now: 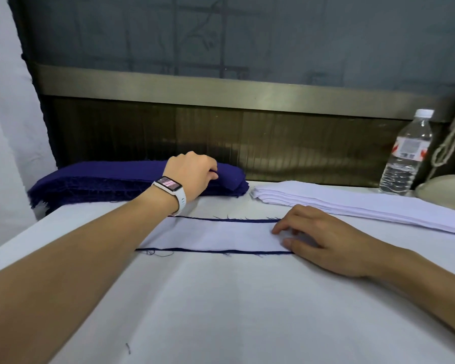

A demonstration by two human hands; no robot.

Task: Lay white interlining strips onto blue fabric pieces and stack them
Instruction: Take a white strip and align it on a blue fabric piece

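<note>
L hand at far left, fingers curled round top piece of blue stack. R hand relaxed, holding nothing, fingertips resting on right end of white strip. The strip lies on blue piece, centre. White stack far right.

Water bottle: clear plastic, white-capped, labelled, stood upright at far right of table | table: covered in white cloth; short dark thread noted near front edge | twine: hung just right of bottle | cream rounded object: partly seen beneath twine | metal rail: run across behind, dark ribbed panel below, grey mesh pane above.
</note>
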